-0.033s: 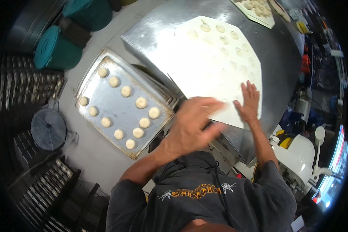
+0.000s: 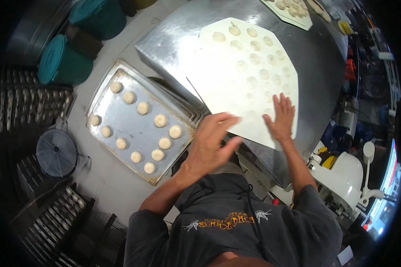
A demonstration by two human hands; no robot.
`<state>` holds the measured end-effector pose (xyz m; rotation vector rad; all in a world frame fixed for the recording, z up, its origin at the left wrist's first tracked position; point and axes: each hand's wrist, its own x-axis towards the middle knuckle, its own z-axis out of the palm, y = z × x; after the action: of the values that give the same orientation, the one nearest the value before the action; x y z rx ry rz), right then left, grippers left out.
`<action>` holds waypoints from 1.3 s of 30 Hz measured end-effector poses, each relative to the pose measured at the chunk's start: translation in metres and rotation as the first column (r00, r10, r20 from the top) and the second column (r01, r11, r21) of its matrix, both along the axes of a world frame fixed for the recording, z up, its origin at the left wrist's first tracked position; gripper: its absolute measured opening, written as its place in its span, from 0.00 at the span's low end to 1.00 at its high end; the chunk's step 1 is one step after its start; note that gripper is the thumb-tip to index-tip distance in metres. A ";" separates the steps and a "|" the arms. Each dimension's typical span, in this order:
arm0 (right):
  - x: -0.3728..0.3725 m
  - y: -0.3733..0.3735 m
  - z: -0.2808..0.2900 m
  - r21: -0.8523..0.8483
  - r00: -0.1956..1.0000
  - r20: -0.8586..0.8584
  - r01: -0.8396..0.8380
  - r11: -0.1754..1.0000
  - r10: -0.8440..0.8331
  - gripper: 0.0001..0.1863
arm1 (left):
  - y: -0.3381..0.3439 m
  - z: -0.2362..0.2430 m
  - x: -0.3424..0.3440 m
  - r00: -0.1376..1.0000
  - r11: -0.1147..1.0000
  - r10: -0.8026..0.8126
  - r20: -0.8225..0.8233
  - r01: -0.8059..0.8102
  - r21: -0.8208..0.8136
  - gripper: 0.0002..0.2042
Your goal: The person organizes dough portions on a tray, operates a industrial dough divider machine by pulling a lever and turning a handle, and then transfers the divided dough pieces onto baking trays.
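My right hand (image 2: 283,120) lies with fingers spread on the near right part of a cream many-sided board (image 2: 214,73), which rests on a steel table. Rows of round marks with concentric rings cover the board; glare washes out its left side. My left hand (image 2: 209,147) is open and holds nothing, thumb apart from the slightly blurred fingers. It hovers by the board's near edge, between the board and a metal baking tray (image 2: 136,127). Several pale dough balls (image 2: 142,108) sit spaced apart on the tray.
The steel table (image 2: 318,84) carries a second cream board (image 2: 305,22) with dough pieces at the far right. To the right stands a white machine (image 2: 343,175) with a lever. Green bins (image 2: 64,60), a round fan (image 2: 56,152) and a rack of trays (image 2: 53,224) are at the left.
My left hand has drawn a little to the left, away from the board. My right hand stays spread on the board. The whole view has shifted slightly.
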<state>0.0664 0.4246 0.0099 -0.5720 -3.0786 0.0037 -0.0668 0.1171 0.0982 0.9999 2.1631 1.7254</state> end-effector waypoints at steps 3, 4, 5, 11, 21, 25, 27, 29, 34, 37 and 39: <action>-0.035 -0.095 0.001 -0.180 0.974 0.071 0.226 0.957 -0.217 0.47 | -0.028 -0.062 0.042 0.875 0.965 0.258 0.411 -0.214 -0.150 0.30; -0.048 -0.135 0.017 -0.442 0.990 0.060 0.140 0.886 -0.127 0.48 | -0.042 -0.089 0.059 0.775 0.940 0.334 0.537 -0.320 -0.123 0.32; -0.054 -0.162 0.039 -0.666 0.999 0.041 0.052 0.744 -0.033 0.49 | -0.052 -0.109 0.065 0.669 0.909 0.371 0.645 -0.403 -0.105 0.33; -0.155 -0.058 0.061 -0.076 0.935 -0.174 -0.325 0.943 0.309 0.46 | -0.077 -0.086 0.022 0.491 0.735 0.535 0.688 -0.672 -0.091 0.32; -0.305 -0.032 -0.017 -0.166 0.998 -0.066 0.011 0.986 -0.022 0.55 | -0.009 -0.073 0.016 0.718 0.866 0.461 0.521 -0.493 -0.086 0.27; -0.306 -0.027 -0.017 -0.210 0.995 -0.099 -0.007 0.978 -0.014 0.56 | 0.002 -0.077 0.036 0.732 0.857 0.492 0.472 -0.503 -0.113 0.28; -0.305 -0.026 -0.018 -0.226 0.995 -0.098 -0.003 0.974 -0.019 0.56 | 0.002 -0.076 0.038 0.733 0.848 0.512 0.447 -0.516 -0.124 0.27; -0.304 -0.029 -0.019 -0.242 0.995 -0.094 -0.005 0.970 -0.018 0.56 | -0.002 -0.071 0.036 0.759 0.831 0.554 0.343 -0.526 -0.179 0.27; -0.312 -0.021 0.024 -0.468 0.997 0.064 -0.015 0.883 0.050 0.63 | 0.000 -0.047 0.022 0.826 0.816 0.559 0.068 -0.534 -0.222 0.23; -0.282 0.045 0.035 -0.638 0.962 -0.268 -0.142 0.757 -0.045 0.55 | 0.022 -0.052 0.014 0.913 0.888 0.402 -0.069 -0.407 -0.212 0.18; -0.219 0.061 0.028 -0.411 0.837 -0.544 -0.213 0.887 -0.051 0.43 | 0.029 -0.062 0.006 0.946 0.933 0.301 -0.122 -0.318 -0.168 0.16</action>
<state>-0.1523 0.4859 0.0379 -0.3498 -2.5192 0.7750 -0.0609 0.1457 0.0360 0.7377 2.6052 1.5825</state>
